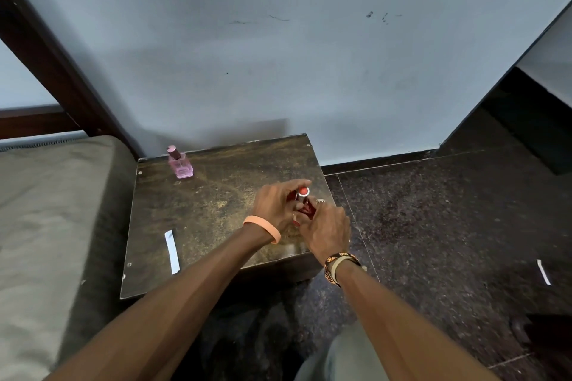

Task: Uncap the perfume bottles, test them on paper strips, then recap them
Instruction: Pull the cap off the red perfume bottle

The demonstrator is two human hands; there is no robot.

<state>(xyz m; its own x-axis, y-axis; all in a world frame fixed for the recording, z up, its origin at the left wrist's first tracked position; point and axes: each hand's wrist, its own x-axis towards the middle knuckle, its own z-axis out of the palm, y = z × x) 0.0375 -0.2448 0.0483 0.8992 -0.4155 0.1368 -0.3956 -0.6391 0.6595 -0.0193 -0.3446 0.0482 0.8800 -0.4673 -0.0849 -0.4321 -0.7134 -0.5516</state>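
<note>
Presently: left hand (274,206), right hand (328,233) grip dark-red glass perfume bottle (305,209) on dark wooden table (201,210), right side. Likely uncapping; straight pull next.

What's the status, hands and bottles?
Left hand and right hand both grip red bottle, over table. Pink bottle capped, untouched. Strip lies clear, front left.

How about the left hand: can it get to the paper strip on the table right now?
Likely not yet: left hand and right hand both grip the red bottle. Once it lets go, bare table lies between it and the paper strip.
</note>
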